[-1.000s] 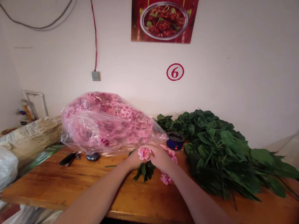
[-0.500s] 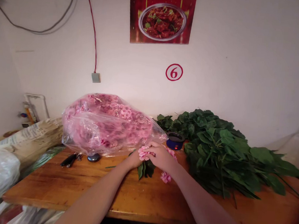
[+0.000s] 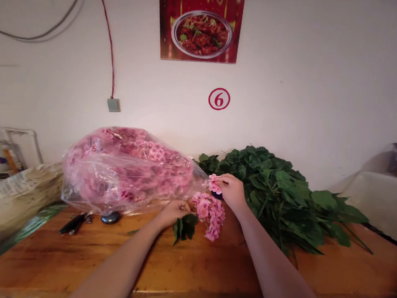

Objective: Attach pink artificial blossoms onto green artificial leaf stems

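Observation:
My left hand [image 3: 174, 213] is closed round the stem end of a pink artificial flower spray [image 3: 209, 214], low over the wooden table. Dark green leaves [image 3: 185, 227] hang beside its fingers. Between the fingertips of my right hand [image 3: 233, 192] is a single pink blossom [image 3: 215, 184], apart from the spray and higher. That blossom is right above a small dark blue pot [image 3: 217, 195], mostly hidden by the hand and flowers. The stem inside my left hand is hidden.
A clear plastic bag of pink blossoms [image 3: 129, 170] lies at the back left. Green leaf stems [image 3: 285, 199] are heaped on the right of the wooden table [image 3: 179, 273]. Keys [image 3: 74, 223] and a dark oval object [image 3: 110, 217] lie at the left.
My right hand has moved away from my left hand, up and right to the blue pot, carrying a pink blossom. The spray by my left hand now shows more fully. The view has turned slightly right.

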A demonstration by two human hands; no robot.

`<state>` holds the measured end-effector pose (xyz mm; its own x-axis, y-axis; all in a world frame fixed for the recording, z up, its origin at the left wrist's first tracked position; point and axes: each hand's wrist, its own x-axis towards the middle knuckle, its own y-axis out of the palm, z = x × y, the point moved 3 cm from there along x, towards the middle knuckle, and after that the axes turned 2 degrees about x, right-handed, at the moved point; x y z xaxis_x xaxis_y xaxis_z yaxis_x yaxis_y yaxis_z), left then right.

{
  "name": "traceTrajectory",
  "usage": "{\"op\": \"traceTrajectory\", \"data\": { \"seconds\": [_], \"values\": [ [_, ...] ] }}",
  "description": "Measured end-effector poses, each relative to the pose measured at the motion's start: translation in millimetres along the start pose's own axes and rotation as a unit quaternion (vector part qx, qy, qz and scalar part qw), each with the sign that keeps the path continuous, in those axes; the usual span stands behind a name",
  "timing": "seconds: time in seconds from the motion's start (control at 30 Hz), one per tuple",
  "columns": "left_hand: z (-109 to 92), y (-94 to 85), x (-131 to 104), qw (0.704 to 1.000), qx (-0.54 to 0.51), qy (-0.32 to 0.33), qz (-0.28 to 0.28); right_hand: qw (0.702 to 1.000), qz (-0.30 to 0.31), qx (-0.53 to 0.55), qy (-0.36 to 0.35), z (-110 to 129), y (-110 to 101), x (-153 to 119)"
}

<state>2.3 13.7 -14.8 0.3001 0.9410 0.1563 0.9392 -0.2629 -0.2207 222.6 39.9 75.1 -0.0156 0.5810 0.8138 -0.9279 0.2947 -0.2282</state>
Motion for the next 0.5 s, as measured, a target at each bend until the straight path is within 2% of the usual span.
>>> {"op": "traceTrajectory", "data": {
  "seconds": [0.13,0.27,0.4,0.5],
  "values": [
    [0,-1.8,0,1.0,0.022,-0.009,-0.003,0.994,-0.003,-0.104,0.008,-25,-24,10],
    [-2,-2.1,-1,0.999,0.029,-0.019,0.002,0.986,0.0,-0.159,0.043,-45,-30,11],
    [1,-2.1,0,0.999,0.044,-0.004,0.001,0.981,-0.047,-0.173,0.072,-60,-35,11],
    [3,-2.1,1,0.998,0.055,0.009,-0.003,0.979,-0.067,-0.184,0.064,-65,-38,11]
  ]
}}
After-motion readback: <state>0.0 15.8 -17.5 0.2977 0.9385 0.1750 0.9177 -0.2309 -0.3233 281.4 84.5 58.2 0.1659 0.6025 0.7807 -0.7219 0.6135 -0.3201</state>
